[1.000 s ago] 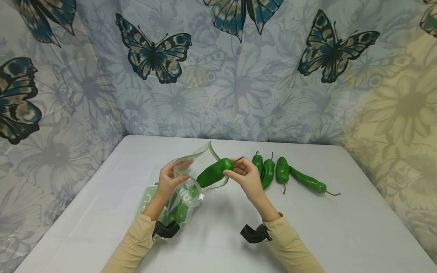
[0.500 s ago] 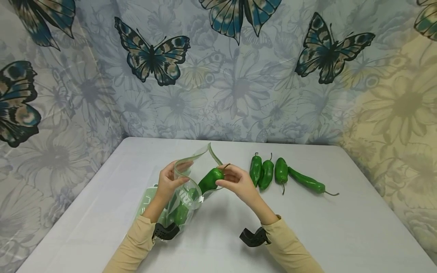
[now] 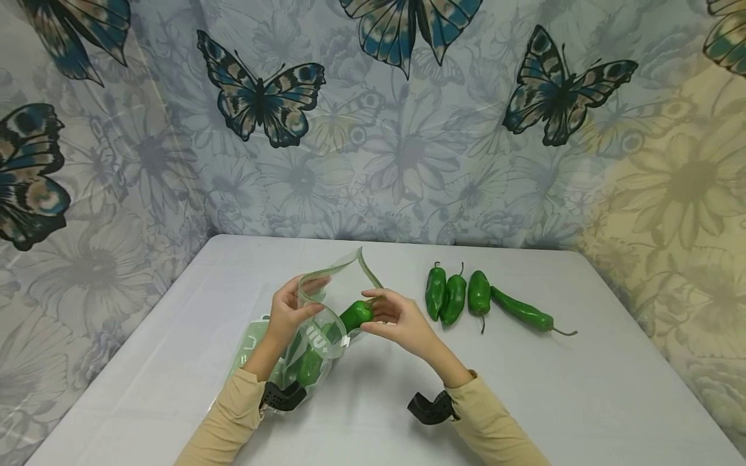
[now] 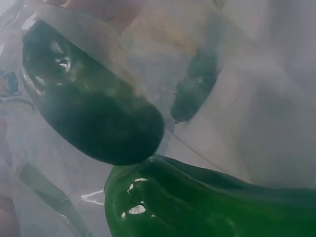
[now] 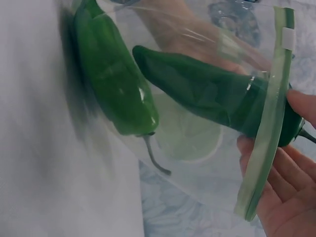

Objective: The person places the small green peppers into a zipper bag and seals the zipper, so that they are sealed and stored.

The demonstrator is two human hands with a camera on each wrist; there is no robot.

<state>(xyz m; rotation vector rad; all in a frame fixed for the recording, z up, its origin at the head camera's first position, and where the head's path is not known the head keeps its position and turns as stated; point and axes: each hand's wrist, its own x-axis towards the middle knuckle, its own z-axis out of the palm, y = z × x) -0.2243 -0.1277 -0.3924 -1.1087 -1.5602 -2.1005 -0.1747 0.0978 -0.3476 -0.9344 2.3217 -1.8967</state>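
My left hand (image 3: 290,314) pinches the rim of a clear zip bag (image 3: 333,265) with green edging, its mouth spread wide. A green pepper (image 3: 357,315) slants tip first into the bag. My right hand (image 3: 402,323) holds that pepper near its stem, thumb on one side and fingers on the other, as the right wrist view shows. Lower in the bag lies another green pepper (image 5: 116,74), its stem curving down in that view. Through the plastic, the left wrist view shows peppers (image 4: 94,98) up close and hazy.
Several loose green peppers (image 3: 479,294) lie in a row on the white table (image 3: 583,395), right of my right hand. A light green panel with white lettering (image 3: 250,340) lies beside my left forearm. Butterfly-print cloth (image 3: 408,155) hangs behind the table.
My right hand has moved left and down, and the pepper has slid deeper into the bag. My left hand keeps its hold on the rim.
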